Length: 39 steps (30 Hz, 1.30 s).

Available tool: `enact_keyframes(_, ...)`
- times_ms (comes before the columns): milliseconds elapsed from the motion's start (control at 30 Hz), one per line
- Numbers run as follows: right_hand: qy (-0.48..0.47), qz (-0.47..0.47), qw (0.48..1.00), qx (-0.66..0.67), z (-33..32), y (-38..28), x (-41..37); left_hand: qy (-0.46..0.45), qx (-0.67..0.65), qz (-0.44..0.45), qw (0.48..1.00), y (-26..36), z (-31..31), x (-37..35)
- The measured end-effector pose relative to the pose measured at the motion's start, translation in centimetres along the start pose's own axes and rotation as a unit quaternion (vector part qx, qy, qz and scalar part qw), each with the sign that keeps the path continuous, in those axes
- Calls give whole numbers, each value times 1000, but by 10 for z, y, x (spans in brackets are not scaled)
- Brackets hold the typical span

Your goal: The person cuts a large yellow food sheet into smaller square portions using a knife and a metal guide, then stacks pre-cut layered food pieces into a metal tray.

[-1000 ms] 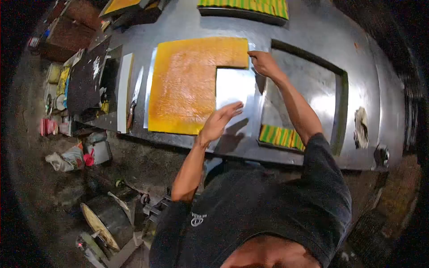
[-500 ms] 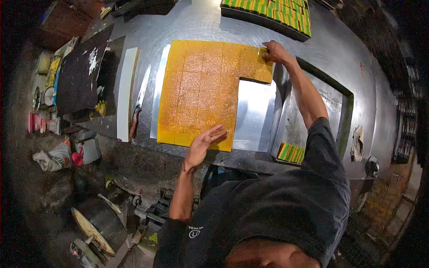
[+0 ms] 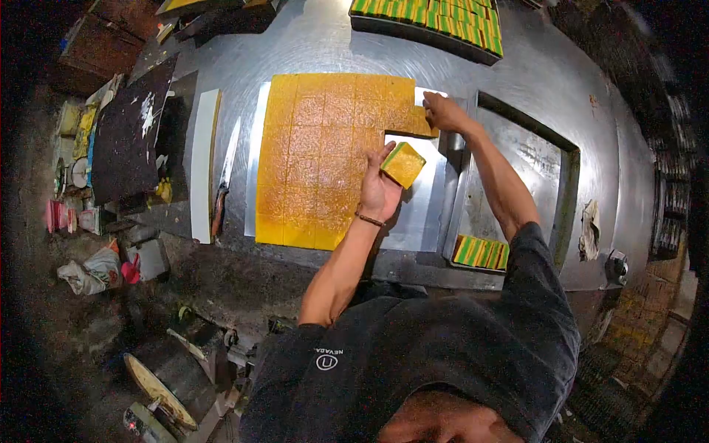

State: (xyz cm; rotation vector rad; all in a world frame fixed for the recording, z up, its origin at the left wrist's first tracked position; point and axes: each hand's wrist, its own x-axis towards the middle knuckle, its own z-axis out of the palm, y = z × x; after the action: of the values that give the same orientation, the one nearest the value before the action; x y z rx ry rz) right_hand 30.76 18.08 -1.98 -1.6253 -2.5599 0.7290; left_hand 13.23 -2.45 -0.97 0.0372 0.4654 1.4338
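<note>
A large slab of layer cake (image 3: 317, 159), with a glossy orange-brown top scored into squares, lies on a shiny metal sheet (image 3: 417, 221). My left hand (image 3: 378, 190), palm up, holds one square of layer cake (image 3: 405, 165) with yellow and green sides, over the cut-out part of the slab. At the slab's upper right edge, my right hand (image 3: 447, 114) has its fingers bent and closed on another square, beside a gap where a corner square is gone. The fingertips are partly hidden.
On the right lies a metal tray (image 3: 509, 177) with several cut slices (image 3: 480, 253) at its near end. A fuller tray of striped slices (image 3: 436, 26) stands at the back. Left of the slab are a long knife (image 3: 225, 170) and a white-faced bar (image 3: 204, 166).
The slab's upper right corner square has been taken off and is now in my left hand. My left hand moved up and right and turned palm up. My right hand shifted slightly down.
</note>
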Motion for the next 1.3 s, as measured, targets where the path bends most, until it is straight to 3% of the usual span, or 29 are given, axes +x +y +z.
enact_keyframes(100, 16, -64, 995, -75, 30, 11, -5, 43, 29, -9, 999, -6, -8, -20)
enact_keyframes(200, 154, -108, 982, -25, 31, 12, -31, 76, 33, -33, 996, -17, -11, -39)
enact_keyframes(300, -9, -7, 987, 161, -11, -40, -91, 129, 88, -33, 987, -34, -16, -40)
enact_keyframes(400, 44, -45, 993, 101, 7, -52, -128, 114, 104, -1, 988, -46, -9, -37)
enact_keyframes(433, 14, -17, 992, 126, 12, -61, -138, 129, 139, 3, 982, -48, -2, -36)
enact_keyframes(533, -42, -48, 987, 147, 22, -62, -157, 142, 207, -12, 968, -54, 12, -38)
enact_keyframes(633, -38, -68, 982, 173, 21, -57, -164, 128, 233, -24, 964, -57, 15, -35)
enact_keyframes(667, -91, -46, 980, 170, 19, -56, -163, 122, 232, -40, 964, -56, 9, -31)
enact_keyframes(767, -126, -48, 986, 93, 14, -69, -159, 158, 255, -56, 952, -57, 6, -26)
enact_keyframes(900, -103, -36, 991, 76, 28, -80, -158, 176, 289, -32, 941, -51, 7, -24)
enact_keyframes(967, -73, -84, 993, 44, 42, -75, -152, 219, 266, -4, 939, -51, 15, -27)
enact_keyframes(1033, -82, -99, 991, 30, 49, -74, -147, 220, 271, -16, 937, -46, -2, -25)
enact_keyframes(1100, -70, -63, 994, 49, 53, -82, -147, 148, 341, -95, 924, -37, -9, -27)
enact_keyframes(1133, -6, -54, 998, 41, 53, -87, -150, 169, 325, -38, 930, -46, -3, -32)
enact_keyframes(1233, -67, -68, 992, 82, 36, -84, -157, 204, 369, 2, 907, -50, 14, -48)
enact_keyframes(1300, -18, -72, 989, 132, 36, -69, -161, 189, 361, 0, 913, -49, 19, -57)
